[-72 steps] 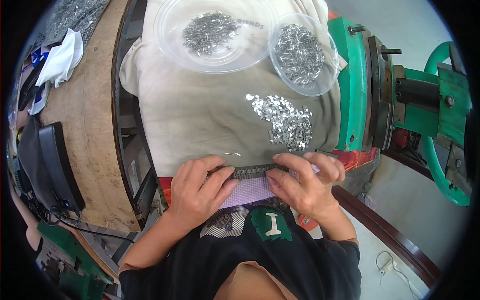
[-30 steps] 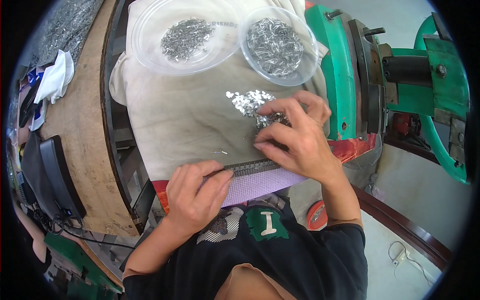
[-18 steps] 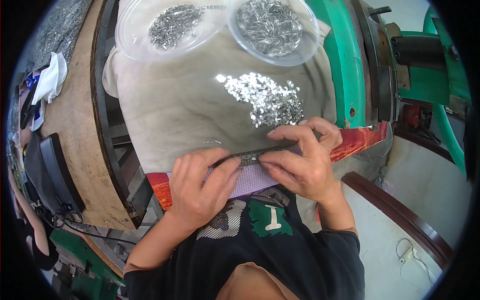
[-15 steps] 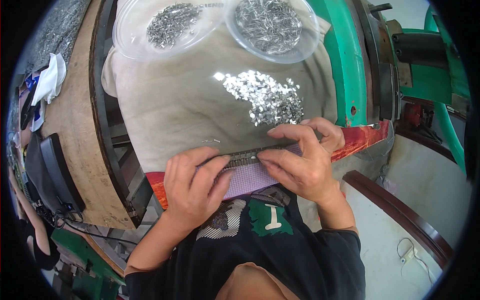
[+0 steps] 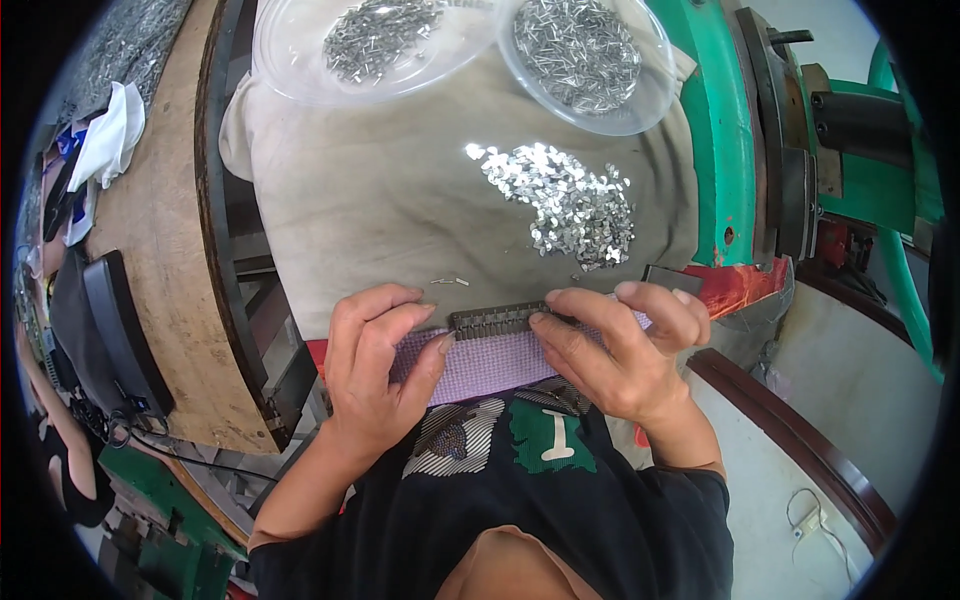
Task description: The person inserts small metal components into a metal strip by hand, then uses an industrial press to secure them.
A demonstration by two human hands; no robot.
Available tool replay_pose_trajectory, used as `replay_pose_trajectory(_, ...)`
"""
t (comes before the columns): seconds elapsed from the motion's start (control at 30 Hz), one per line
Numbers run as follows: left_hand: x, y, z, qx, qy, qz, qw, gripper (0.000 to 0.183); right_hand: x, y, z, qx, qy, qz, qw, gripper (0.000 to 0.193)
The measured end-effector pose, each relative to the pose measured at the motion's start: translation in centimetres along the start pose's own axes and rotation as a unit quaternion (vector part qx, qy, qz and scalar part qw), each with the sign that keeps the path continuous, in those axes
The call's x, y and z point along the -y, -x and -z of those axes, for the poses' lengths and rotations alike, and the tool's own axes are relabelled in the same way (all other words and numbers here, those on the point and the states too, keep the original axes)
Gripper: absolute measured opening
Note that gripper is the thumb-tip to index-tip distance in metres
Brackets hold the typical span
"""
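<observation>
A grey cloth (image 5: 380, 210) covers the bench, with two clear plastic dishes (image 5: 600, 110) of metal pieces at its far edge and a loose pile of shiny clips (image 5: 565, 205) in the middle. At its near edge lies a purple strip (image 5: 490, 362) carrying a dark metal bar (image 5: 495, 320). The left hand (image 5: 375, 375) pinches the bar's left end; the right hand (image 5: 620, 345) closes fingertips on its right end.

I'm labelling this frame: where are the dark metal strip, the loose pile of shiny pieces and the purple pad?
dark metal strip (image 5: 497, 320), head view, its middle.
loose pile of shiny pieces (image 5: 565, 205), head view, its centre.
purple pad (image 5: 495, 362), head view, bare middle.
</observation>
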State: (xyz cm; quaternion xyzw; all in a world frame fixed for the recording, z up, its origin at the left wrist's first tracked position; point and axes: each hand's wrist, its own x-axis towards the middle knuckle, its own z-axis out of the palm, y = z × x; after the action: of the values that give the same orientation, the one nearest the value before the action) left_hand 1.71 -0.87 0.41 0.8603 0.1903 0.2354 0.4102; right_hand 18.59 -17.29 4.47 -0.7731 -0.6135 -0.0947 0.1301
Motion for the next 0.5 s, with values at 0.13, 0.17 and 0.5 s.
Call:
replay_pose_trajectory(0.13, 0.08, -0.04, -0.06, -0.001, 0.010, -0.002, 1.000, 0.038, 0.43, -0.14, -0.16, -0.010, 0.012, -0.005, 1.000, 0.006)
replay_pose_trajectory(0.17, 0.08, -0.01, -0.05, 0.006, 0.012, 0.008, 1.000, 0.037, 0.48, -0.17, -0.19, -0.014, 0.021, -0.005, 1.000, 0.005)
replay_pose_trajectory(0.5, 0.27, 0.15, -0.30, -0.017, 0.003, 0.009, 1.000, 0.035, 0.15, 0.20, 0.46, 0.013, 0.088, 0.013, 0.996, 0.010)
